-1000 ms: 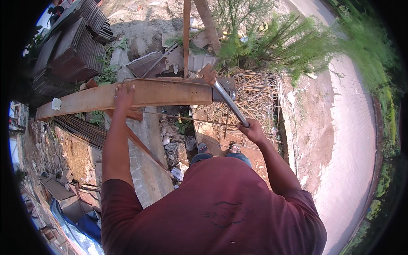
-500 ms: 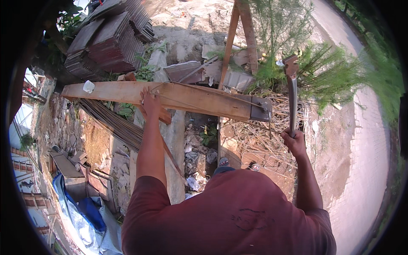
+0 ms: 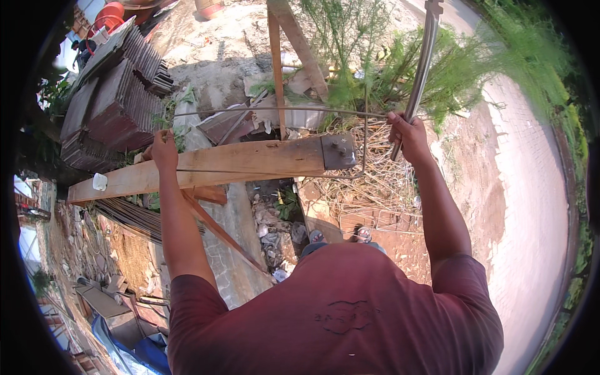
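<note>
My right hand (image 3: 409, 134) is closed around the handle of a long metal rebar bender (image 3: 424, 62), its notched head pointing up and away. At my right thumb, a thin steel rod (image 3: 269, 109) also meets the hand. Bent into a rectangular shape, the rod spans above and along the wooden beam (image 3: 250, 161). My left hand (image 3: 164, 150) is closed at the rod's left side, above the beam; its exact hold is partly hidden by the fingers. A dark metal plate with pegs (image 3: 339, 151) caps the beam's right end.
Below the beam's right end lie many tangled steel rods (image 3: 375, 194). Stacked corrugated sheets (image 3: 119, 103) stand at the far left. A wooden A-shaped support (image 3: 278, 75) rises beyond the beam, beside a feathery green shrub (image 3: 400, 69). A white object (image 3: 99, 182) rests on the beam's left end.
My left hand has come off the beam's top and moved left, closing at the rod. My right hand has moved away from me with the bender. The rod now spans wider between my hands.
</note>
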Motion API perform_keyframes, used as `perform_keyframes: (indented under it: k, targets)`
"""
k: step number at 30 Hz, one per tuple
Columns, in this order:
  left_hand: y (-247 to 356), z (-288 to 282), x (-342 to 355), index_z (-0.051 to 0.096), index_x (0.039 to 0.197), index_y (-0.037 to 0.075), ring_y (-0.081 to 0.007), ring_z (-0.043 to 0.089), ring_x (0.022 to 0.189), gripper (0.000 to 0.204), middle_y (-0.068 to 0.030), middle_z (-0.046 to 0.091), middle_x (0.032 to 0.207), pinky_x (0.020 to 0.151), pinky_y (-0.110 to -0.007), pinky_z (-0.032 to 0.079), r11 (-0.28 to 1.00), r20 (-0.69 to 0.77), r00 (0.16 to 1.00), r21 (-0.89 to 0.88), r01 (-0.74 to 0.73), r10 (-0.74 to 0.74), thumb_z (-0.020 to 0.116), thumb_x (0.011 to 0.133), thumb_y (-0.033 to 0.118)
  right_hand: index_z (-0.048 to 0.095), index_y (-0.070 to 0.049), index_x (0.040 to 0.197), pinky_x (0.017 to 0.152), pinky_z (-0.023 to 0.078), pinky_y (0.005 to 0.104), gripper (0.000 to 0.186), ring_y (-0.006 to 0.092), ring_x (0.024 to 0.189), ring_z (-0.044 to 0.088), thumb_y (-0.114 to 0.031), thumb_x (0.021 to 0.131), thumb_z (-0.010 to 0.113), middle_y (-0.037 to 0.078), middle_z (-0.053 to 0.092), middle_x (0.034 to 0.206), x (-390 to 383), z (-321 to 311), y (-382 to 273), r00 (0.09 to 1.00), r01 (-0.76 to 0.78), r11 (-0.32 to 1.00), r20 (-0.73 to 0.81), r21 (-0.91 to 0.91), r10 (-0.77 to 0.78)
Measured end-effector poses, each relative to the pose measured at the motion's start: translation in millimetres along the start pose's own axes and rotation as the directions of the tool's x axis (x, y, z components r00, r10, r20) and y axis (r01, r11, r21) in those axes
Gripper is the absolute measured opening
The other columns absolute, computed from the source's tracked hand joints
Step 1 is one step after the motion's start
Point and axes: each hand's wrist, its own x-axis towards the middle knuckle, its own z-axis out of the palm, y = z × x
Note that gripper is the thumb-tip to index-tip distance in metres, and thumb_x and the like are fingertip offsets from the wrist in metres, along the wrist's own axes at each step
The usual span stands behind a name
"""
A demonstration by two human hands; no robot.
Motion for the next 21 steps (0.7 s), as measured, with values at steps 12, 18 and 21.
perform_keyframes:
  k: [12,18,21]
  targets:
    - [-35,42,-73,0.061,0.079,0.001,-0.0365,0.061,0.071,0.028,-0.0187,0.062,0.073,0.064,-0.046,0.044,0.946,0.188,0.972,0.315,0.075,-0.140,0.064,0.085,0.028,0.052,-0.008,0.074,0.041,0.033,0.0266,0.024,0.0079,0.043,0.038,-0.022,0.086,0.067,-0.003,0.041,0.053,-10,-8,122,0.949,-0.290,0.952,-0.155,-0.099,0.273]
    - [-45,43,-73,0.065,0.090,0.005,-0.0362,0.062,0.080,0.025,-0.0166,0.065,0.088,0.069,-0.046,0.047,0.912,0.164,0.968,0.395,0.112,-0.189,0.065,0.084,0.029,0.051,-0.006,0.076,0.040,0.032,0.0264,0.025,0.0079,0.043,0.037,-0.022,0.086,0.067,-0.003,0.041,0.054,-2,0,133,0.917,-0.386,0.885,-0.214,-0.261,0.337]
    - [-36,46,-79,0.066,0.096,0.008,-0.0343,0.060,0.094,0.025,-0.0139,0.063,0.102,0.081,-0.045,0.048,0.820,0.134,0.970,0.565,0.094,-0.204,0.066,0.083,0.029,0.051,-0.007,0.076,0.039,0.032,0.0256,0.025,0.0075,0.042,0.037,-0.024,0.086,0.067,-0.004,0.041,0.055,-3,-5,132,0.921,-0.381,0.884,-0.200,-0.271,0.335]
